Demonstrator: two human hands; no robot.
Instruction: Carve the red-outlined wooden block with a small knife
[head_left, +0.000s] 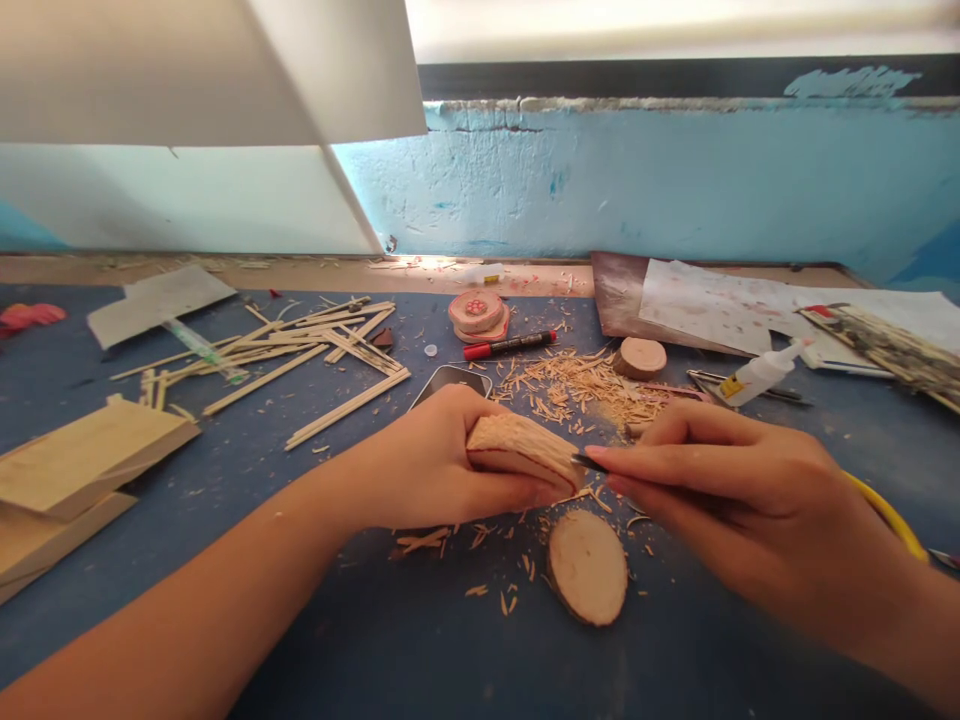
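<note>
My left hand [450, 460] is wrapped round a pale piece of wood [525, 445] with a rough, carved top and a red line along its edge. Pinched in my right hand [720, 500] is a thin dark blade [589, 462], its tip touching the wood's right end. Most of that tool is hidden by my fingers. Below the held wood, an oval wood slice [588, 568] lies flat on the dark blue table. Wood shavings [585, 385] are heaped just behind my hands, and a phone [452, 382] is partly covered by my left hand.
Thin wooden sticks [300, 345] and wooden blocks [90, 460] lie at left. Behind stand a red marker [510, 345], stacked wood slices [478, 314] and a small wood round [640, 358]. A glue bottle [761, 373] and papers [705, 300] are at right, before the blue wall [675, 180].
</note>
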